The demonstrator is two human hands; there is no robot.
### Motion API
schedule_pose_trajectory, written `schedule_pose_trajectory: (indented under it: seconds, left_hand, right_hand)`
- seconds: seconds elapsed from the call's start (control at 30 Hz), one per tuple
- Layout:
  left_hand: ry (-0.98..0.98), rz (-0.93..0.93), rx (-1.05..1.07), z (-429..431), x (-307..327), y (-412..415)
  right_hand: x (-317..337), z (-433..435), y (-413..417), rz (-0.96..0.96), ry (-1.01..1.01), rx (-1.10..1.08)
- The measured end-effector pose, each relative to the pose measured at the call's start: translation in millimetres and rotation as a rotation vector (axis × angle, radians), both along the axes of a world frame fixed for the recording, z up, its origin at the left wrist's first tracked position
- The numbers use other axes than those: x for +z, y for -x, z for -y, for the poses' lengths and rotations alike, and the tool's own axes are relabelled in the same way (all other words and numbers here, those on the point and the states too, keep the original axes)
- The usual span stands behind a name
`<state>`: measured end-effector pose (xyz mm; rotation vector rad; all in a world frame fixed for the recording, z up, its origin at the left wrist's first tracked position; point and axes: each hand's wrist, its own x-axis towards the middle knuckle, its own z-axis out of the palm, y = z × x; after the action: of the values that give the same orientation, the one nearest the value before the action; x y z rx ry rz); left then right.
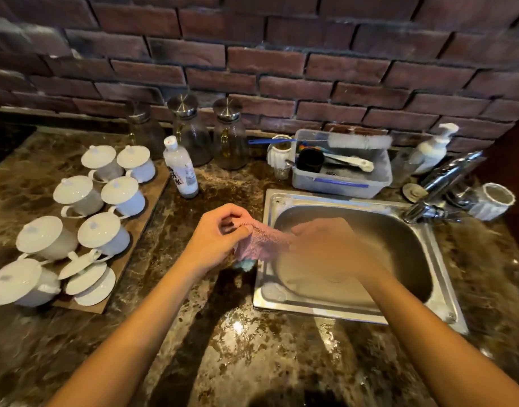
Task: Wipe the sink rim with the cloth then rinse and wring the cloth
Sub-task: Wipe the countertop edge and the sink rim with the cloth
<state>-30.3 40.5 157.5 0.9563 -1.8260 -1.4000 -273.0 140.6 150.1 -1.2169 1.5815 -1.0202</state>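
A pink cloth [262, 242] hangs between my two hands just above the left rim of the steel sink [270, 201]. My left hand [220, 233] pinches the cloth's left corner over the countertop. My right hand [323, 239] is blurred by motion and grips the cloth's right end over the basin. A bit of blue fabric [244, 264] shows under the pink cloth. The chrome faucet [440, 183] stands at the sink's back right corner, with no water seen running.
A wooden board [152, 198] with several white lidded cups lies at left. A white bottle [182, 171] and glass jars [229, 136] stand behind. A plastic tub [340, 183] with brushes sits behind the sink, a soap pump [431, 148] beside it. Brick wall at the back.
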Motion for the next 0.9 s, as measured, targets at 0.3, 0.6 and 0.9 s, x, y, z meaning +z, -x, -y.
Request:
schedule_pose_trajectory:
  seconds: [0.3,0.6,0.9]
  left_hand:
    - [0.13,-0.134,-0.257,-52,106,60]
    - [0.027,-0.241,-0.146,-73,135,100]
    - [0.069,0.054,0.162,-47,85,124]
  right_hand:
    - [55,-28,21,0.543,0.106,0.293]
    - [49,-42,21,1.302,0.075,0.448]
    - [36,-38,45,1.185,-0.036,-0.015]
